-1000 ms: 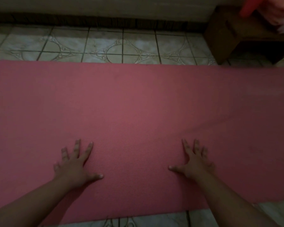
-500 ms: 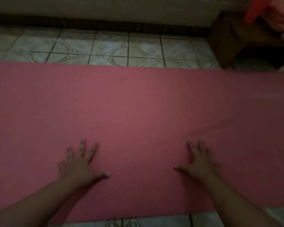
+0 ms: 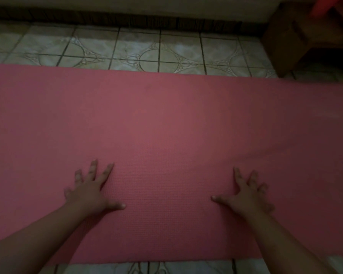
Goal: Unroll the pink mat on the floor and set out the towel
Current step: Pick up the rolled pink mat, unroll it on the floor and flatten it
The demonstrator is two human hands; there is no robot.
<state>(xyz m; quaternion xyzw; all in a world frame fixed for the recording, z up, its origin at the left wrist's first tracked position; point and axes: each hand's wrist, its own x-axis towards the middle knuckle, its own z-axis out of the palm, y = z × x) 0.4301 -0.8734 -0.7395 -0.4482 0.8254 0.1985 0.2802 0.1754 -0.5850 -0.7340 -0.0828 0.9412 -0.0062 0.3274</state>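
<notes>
Left hand and right hand press flat, fingers spread, on the pink mat.

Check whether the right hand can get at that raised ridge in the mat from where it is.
Probably yes: the right hand lies flat on the mat, with the ridge just beyond its fingertips and nothing between.

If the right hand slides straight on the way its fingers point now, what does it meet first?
The right hand lies flat on the pink mat, fingers pointing away and slightly left. Its path looks free across bare mat to the far edge, then floor tiles. The wooden bench seems off to the right.
</notes>
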